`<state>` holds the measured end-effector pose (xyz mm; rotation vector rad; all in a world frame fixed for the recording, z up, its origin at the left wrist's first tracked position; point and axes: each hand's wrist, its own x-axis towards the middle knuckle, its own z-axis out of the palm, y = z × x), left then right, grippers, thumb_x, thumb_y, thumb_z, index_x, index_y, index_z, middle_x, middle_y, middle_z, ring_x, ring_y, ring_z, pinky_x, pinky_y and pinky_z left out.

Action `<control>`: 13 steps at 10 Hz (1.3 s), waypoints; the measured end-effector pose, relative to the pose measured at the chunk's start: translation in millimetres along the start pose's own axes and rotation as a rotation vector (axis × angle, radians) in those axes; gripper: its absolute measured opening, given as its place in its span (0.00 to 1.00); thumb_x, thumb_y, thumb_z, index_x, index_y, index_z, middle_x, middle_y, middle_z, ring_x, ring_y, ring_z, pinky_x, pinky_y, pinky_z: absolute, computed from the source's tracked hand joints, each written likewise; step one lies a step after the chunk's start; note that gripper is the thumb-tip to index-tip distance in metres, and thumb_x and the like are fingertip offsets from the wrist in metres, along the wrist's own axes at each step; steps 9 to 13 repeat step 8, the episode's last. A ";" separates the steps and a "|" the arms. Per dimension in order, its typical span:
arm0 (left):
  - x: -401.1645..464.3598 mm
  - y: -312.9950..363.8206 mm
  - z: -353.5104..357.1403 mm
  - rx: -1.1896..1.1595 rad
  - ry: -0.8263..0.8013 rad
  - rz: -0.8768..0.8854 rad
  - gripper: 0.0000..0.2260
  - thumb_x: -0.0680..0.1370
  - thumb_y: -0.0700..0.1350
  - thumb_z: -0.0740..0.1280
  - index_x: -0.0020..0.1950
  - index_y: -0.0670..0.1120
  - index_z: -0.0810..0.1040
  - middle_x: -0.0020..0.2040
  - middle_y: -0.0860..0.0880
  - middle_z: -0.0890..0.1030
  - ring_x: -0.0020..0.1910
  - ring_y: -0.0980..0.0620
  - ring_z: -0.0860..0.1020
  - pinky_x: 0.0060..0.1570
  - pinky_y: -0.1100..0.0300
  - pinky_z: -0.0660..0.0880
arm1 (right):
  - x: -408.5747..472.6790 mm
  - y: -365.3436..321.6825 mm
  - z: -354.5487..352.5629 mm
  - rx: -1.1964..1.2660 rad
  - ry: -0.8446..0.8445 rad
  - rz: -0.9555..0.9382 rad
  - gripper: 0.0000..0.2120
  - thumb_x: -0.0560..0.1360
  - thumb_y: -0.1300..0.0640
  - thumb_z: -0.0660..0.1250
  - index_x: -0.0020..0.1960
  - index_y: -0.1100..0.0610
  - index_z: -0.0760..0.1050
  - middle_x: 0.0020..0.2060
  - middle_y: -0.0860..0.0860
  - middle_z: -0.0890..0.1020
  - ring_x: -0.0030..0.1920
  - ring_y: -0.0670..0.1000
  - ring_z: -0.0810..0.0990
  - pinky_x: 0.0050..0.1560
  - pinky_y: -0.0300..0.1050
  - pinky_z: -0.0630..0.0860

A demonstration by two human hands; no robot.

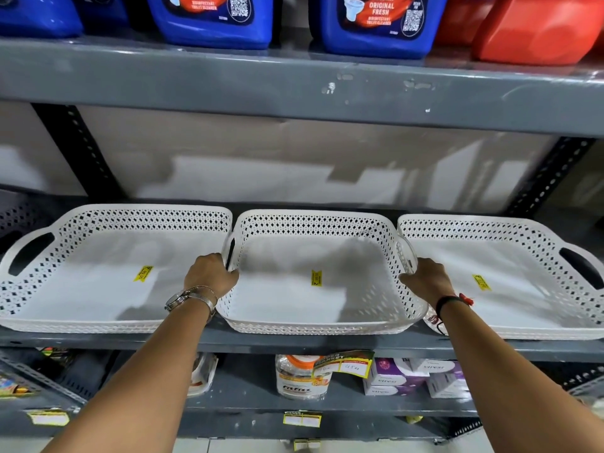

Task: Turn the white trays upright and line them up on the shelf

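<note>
Grey shelf (294, 343), three white trays (98, 282) abreast (upright), left hand (210, 276) and right hand (426, 279) gripping middle tray (313, 299)

Head camera looks down, close, at shelf (294, 343).

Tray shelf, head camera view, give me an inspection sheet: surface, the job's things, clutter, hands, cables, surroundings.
Surface: grey metal shelf, front edge bare.
Job's things: three white trays, all open side up, in one row; left tray, middle tray, right tray. Each has a yellow sticker inside. The middle tray's front corner overhangs the shelf edge.
Clutter: nothing seen on this shelf beside the trays.
Hands: left hand grips the middle tray's left handle; right hand grips its right handle; fingers partly hidden behind the rim.
Cables: nothing seen.
Surroundings: blue cleaner jugs and red jugs on the shelf above; bottle and boxes below.
</note>
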<state>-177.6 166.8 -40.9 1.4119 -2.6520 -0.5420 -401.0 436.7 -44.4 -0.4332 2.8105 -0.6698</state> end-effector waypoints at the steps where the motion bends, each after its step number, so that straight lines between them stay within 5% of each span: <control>1: -0.8 1.3 0.1 0.012 0.008 0.010 0.20 0.76 0.46 0.65 0.64 0.35 0.70 0.59 0.35 0.78 0.58 0.36 0.77 0.52 0.50 0.75 | 0.0 0.4 -1.3 0.016 -0.009 0.005 0.15 0.71 0.59 0.65 0.55 0.65 0.76 0.47 0.62 0.81 0.51 0.63 0.80 0.51 0.51 0.78; 3: -3.1 4.5 -1.8 0.014 0.006 0.036 0.22 0.76 0.43 0.64 0.67 0.38 0.63 0.57 0.34 0.79 0.57 0.35 0.78 0.50 0.49 0.75 | 0.6 0.2 -0.8 0.032 -0.022 0.018 0.15 0.71 0.59 0.65 0.55 0.65 0.76 0.48 0.62 0.81 0.52 0.62 0.80 0.48 0.49 0.76; 5: -2.8 4.1 -5.7 -0.034 -0.025 -0.035 0.23 0.77 0.52 0.62 0.67 0.40 0.65 0.60 0.36 0.78 0.59 0.36 0.77 0.52 0.50 0.75 | -0.5 -0.6 -3.7 0.040 -0.048 0.046 0.12 0.70 0.59 0.66 0.52 0.63 0.75 0.44 0.59 0.79 0.45 0.59 0.77 0.44 0.45 0.73; 8: -4.5 13.8 -7.7 -0.113 0.075 -0.137 0.26 0.78 0.57 0.57 0.68 0.39 0.64 0.64 0.37 0.75 0.63 0.36 0.73 0.57 0.48 0.72 | -5.6 -9.0 -9.3 -0.108 -0.015 0.102 0.26 0.72 0.47 0.66 0.62 0.63 0.68 0.57 0.60 0.77 0.54 0.60 0.76 0.46 0.47 0.71; 13: -4.5 13.8 -7.7 -0.113 0.075 -0.137 0.26 0.78 0.57 0.57 0.68 0.39 0.64 0.64 0.37 0.75 0.63 0.36 0.73 0.57 0.48 0.72 | -5.6 -9.0 -9.3 -0.108 -0.015 0.102 0.26 0.72 0.47 0.66 0.62 0.63 0.68 0.57 0.60 0.77 0.54 0.60 0.76 0.46 0.47 0.71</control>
